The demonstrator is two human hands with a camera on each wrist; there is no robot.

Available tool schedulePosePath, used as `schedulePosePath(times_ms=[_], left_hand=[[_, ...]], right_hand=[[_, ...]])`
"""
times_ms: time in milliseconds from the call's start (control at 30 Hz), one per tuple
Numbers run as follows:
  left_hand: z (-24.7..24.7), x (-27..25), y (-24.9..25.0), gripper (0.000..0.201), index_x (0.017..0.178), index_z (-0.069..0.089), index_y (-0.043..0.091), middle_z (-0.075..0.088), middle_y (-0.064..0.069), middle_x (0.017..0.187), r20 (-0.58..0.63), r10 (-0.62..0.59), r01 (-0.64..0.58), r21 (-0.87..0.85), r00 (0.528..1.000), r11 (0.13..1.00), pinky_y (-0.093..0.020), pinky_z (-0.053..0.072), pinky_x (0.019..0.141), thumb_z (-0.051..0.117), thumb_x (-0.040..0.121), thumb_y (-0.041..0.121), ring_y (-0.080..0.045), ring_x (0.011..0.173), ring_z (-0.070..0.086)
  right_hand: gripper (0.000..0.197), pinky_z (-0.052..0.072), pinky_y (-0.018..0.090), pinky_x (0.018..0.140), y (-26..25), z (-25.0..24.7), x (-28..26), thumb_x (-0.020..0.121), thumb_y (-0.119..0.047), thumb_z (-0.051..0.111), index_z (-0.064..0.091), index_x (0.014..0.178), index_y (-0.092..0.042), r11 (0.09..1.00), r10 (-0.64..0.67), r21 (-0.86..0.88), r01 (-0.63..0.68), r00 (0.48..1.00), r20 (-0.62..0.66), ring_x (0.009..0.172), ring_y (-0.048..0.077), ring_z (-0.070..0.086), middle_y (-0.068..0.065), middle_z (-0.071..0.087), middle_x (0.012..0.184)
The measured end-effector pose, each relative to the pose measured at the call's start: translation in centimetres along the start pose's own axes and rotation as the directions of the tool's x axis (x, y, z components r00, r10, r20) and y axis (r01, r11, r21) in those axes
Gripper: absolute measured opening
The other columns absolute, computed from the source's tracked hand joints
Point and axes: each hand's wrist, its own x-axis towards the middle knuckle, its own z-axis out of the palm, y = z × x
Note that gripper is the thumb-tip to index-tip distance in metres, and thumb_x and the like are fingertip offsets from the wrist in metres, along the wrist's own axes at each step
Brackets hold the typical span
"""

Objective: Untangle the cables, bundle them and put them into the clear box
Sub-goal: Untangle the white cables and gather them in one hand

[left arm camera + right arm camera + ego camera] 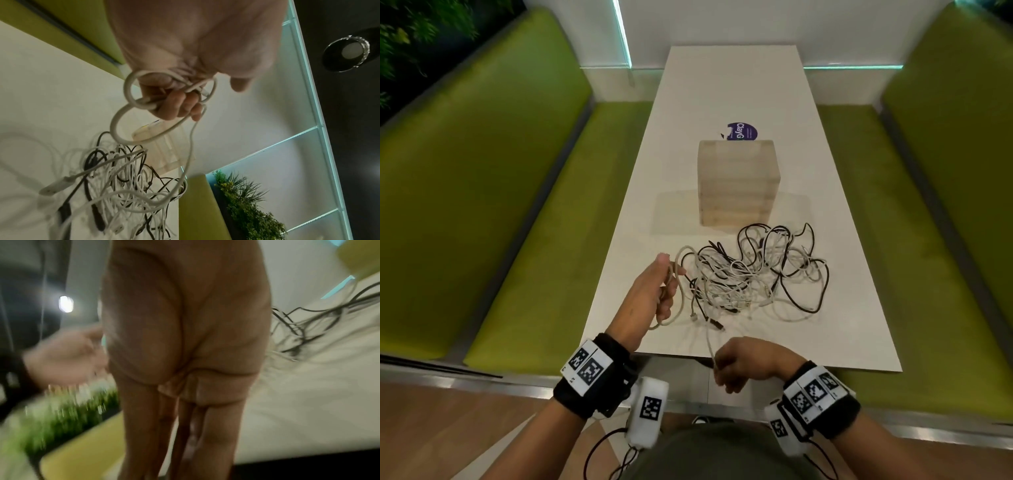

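— Where are the cables?

— The tangle of white and black cables (753, 270) lies on the white table (842, 308), in the lower middle of the head view, just below the clear box (738, 181) that stands upright at centre frame.

— And the hands?

— The left hand (654, 291), left of the tangle, has its fingers (174, 105) curled round a few loops of a white cable (123, 123) that trails back into the pile. The right hand (746, 363), at the table's near edge, pinches a white strand (710, 342) running up to the tangle; its wrist view is blurred, so the grip is probably a pinch, judged from the head view.

— Anything else?

— A purple label (742, 132) peeks out above the box. Green benches (482, 171) flank the table on both sides of the frame.
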Motion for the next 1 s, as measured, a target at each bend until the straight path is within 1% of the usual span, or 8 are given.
schedulePosePath(times_ms=[133, 267, 400, 500, 600, 733, 833, 1000], left_hand=[[-0.2, -0.2, -0.3, 0.040, 0.093, 0.065, 0.010, 0.042, -0.002, 0.065, 0.000, -0.068, 0.068, 0.029, 0.998, 0.997, -0.031, 0.018, 0.049, 0.033, 0.101, 0.032, -0.013, 0.048, 0.027], [-0.2, -0.9, -0.8, 0.041, 0.081, 0.065, 0.009, 0.043, -0.004, 0.059, 0.109, -0.066, 0.045, 0.183, 0.992, 0.982, -0.035, 0.013, 0.048, 0.033, 0.102, 0.023, -0.014, 0.046, 0.024], [0.1, -1.3, -0.5, 0.038, 0.081, 0.063, -0.001, 0.044, -0.005, 0.056, 0.234, -0.093, 0.029, 0.261, 0.968, 0.965, -0.025, 0.016, 0.042, 0.034, 0.100, 0.014, -0.012, 0.043, 0.025], [0.5, -1.3, -0.2, 0.037, 0.079, 0.065, 0.002, 0.048, -0.005, 0.055, 0.308, -0.117, 0.019, 0.303, 0.944, 0.953, -0.020, 0.020, 0.038, 0.039, 0.099, 0.019, -0.011, 0.040, 0.027], [0.8, -1.1, 0.2, 0.032, 0.071, 0.064, 0.012, 0.052, -0.006, 0.058, 0.304, -0.096, -0.002, 0.307, 0.948, 0.952, -0.020, 0.022, 0.041, 0.042, 0.089, 0.028, -0.012, 0.042, 0.030], [0.1, -0.4, 0.3, 0.034, 0.082, 0.065, 0.004, 0.062, -0.004, 0.068, 0.073, -0.002, -0.009, 0.151, 0.997, 0.989, -0.027, 0.042, 0.049, 0.041, 0.099, 0.019, -0.021, 0.055, 0.051], [-0.9, 0.4, 0.4, 0.037, 0.084, 0.065, 0.003, 0.068, -0.007, 0.081, -0.050, 0.045, -0.046, -0.021, 0.998, 0.999, -0.039, 0.055, 0.077, 0.039, 0.101, 0.024, -0.032, 0.083, 0.067], [-1.4, 0.9, 0.8, 0.037, 0.085, 0.070, 0.016, 0.069, -0.005, 0.090, -0.066, 0.140, -0.144, -0.061, 0.988, 0.988, -0.043, 0.049, 0.092, 0.041, 0.097, 0.034, -0.025, 0.097, 0.064]], right_hand=[[0.018, 0.053, 0.018, 0.062, 1.3, 0.4, 0.6, 0.086, -0.014, 0.065, 0.068, 0.101, -0.004, 0.986, 0.112, -0.111, -0.124, 0.988, -0.110, 0.083, 0.024, 0.071, 0.003, 0.068, 0.085], [0.034, 0.054, 0.031, 0.066, -0.3, -1.6, -1.8, 0.080, -0.030, 0.073, 0.063, 0.106, -0.009, 0.898, 0.214, -0.287, -0.333, 0.901, -0.376, 0.076, 0.021, 0.068, 0.006, 0.065, 0.098], [0.068, 0.046, 0.025, 0.079, -2.6, -4.0, -5.0, 0.076, -0.032, 0.077, 0.042, 0.134, -0.030, 0.989, -0.111, -0.146, 0.029, 0.800, -0.590, 0.096, 0.011, 0.056, -0.009, 0.050, 0.118], [0.078, 0.051, 0.021, 0.085, -4.9, -3.5, -6.1, 0.075, -0.028, 0.078, 0.036, 0.140, -0.039, 0.940, -0.306, -0.013, 0.341, 0.826, -0.474, 0.102, 0.006, 0.058, -0.016, 0.051, 0.127], [0.026, 0.055, 0.026, 0.075, -5.9, -2.6, -5.6, 0.091, -0.014, 0.061, 0.063, 0.117, -0.012, 0.911, -0.355, 0.024, 0.411, 0.812, -0.463, 0.082, 0.016, 0.068, 0.005, 0.070, 0.098], [0.019, 0.057, 0.029, 0.069, -4.6, -1.9, -5.4, 0.097, -0.008, 0.049, 0.064, 0.104, 0.001, 0.942, -0.254, 0.180, 0.284, 0.952, -0.169, 0.073, 0.021, 0.069, 0.013, 0.070, 0.086], [0.025, 0.054, 0.032, 0.080, -2.9, -0.9, -4.3, 0.094, -0.013, 0.053, 0.065, 0.112, 0.001, 0.978, -0.198, 0.072, 0.193, 0.978, 0.062, 0.081, 0.016, 0.065, 0.011, 0.070, 0.095], [0.023, 0.048, 0.033, 0.097, -0.1, 0.9, -0.5, 0.088, -0.018, 0.063, 0.071, 0.109, -0.014, 0.915, -0.023, -0.402, 0.034, 0.999, 0.032, 0.103, 0.016, 0.063, 0.002, 0.071, 0.112]])
